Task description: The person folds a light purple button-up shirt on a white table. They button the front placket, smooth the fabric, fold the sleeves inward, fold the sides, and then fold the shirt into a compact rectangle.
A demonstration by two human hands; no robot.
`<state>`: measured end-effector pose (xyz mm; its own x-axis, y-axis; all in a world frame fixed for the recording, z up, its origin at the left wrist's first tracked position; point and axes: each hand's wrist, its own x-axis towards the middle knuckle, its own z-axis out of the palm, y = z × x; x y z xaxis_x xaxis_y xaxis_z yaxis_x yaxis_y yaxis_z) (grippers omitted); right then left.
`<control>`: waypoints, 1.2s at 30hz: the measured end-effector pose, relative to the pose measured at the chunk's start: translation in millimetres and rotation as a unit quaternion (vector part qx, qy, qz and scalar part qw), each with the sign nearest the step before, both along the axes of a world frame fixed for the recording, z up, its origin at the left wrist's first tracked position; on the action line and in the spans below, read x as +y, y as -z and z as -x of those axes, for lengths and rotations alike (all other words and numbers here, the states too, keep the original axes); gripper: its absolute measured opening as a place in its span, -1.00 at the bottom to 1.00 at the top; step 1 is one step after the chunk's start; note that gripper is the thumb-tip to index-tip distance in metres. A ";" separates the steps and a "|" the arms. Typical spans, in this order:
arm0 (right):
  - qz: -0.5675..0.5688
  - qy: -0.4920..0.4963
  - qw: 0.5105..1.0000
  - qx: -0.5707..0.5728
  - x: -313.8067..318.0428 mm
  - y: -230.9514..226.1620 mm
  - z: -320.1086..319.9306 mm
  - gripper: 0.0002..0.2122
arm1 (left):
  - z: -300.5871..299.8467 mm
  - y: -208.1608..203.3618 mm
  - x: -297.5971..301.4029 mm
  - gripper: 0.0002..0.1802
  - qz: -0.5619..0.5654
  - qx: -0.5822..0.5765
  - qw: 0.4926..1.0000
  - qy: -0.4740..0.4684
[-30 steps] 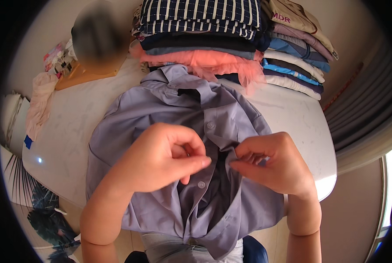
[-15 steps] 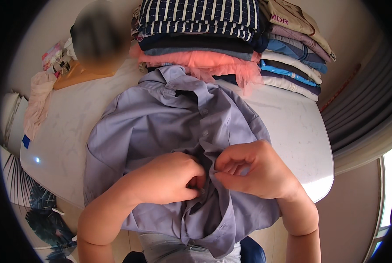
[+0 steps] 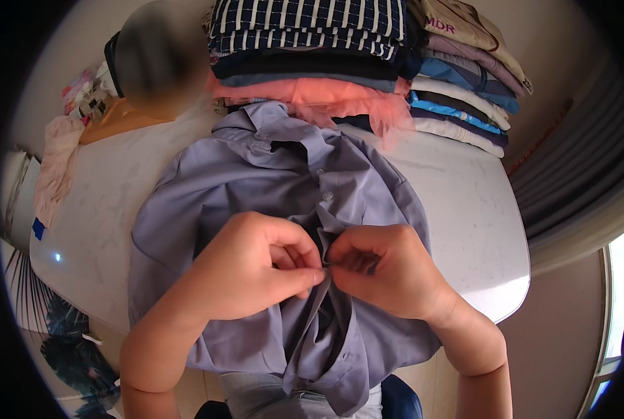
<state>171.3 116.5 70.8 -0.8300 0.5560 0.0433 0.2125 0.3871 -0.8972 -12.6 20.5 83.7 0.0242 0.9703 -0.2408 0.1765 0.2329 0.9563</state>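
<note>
A grey-purple button-up shirt [image 3: 256,178] lies front up on the white table, its collar away from me and its hem hanging over the near edge. My left hand [image 3: 266,265] pinches one edge of the front opening at mid-length. Close against it, my right hand [image 3: 385,269] pinches the opposite edge, and the fingertips of both hands nearly touch. Above the hands, buttons [image 3: 327,197] show along the placket. Below them the front hangs apart in folds. Whether a button is between my fingertips is hidden.
Folded clothes [image 3: 305,52] are stacked at the far side, with a coral tulle piece [image 3: 326,94] spilling toward the collar. A second folded stack [image 3: 465,91] stands at the far right. On the table's [image 3: 465,209] left lie a pale pink cloth [image 3: 59,164] and an orange-brown item [image 3: 127,120]. A grey curtain [image 3: 584,181] hangs right.
My left hand has risen and turned, its fingertips moving up to meet the right hand's. The right hand has shifted slightly left, and the two placket edges are now drawn together.
</note>
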 end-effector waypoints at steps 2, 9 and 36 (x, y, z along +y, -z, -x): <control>0.091 0.017 0.995 0.029 2.8 3.9 0.7 -0.93 | 0.0 3.4 -0.8 -0.93 -0.015 -0.041 0.998 -0.040; 0.144 0.052 0.986 0.071 6.1 3.4 -0.2 -0.91 | -1.0 7.0 5.1 -0.92 -0.024 -0.054 0.998 -0.035; 0.076 0.014 0.997 0.000 0.7 -5.9 -1.7 -0.92 | 11.6 26.7 11.1 -0.88 -0.001 -0.182 0.983 0.011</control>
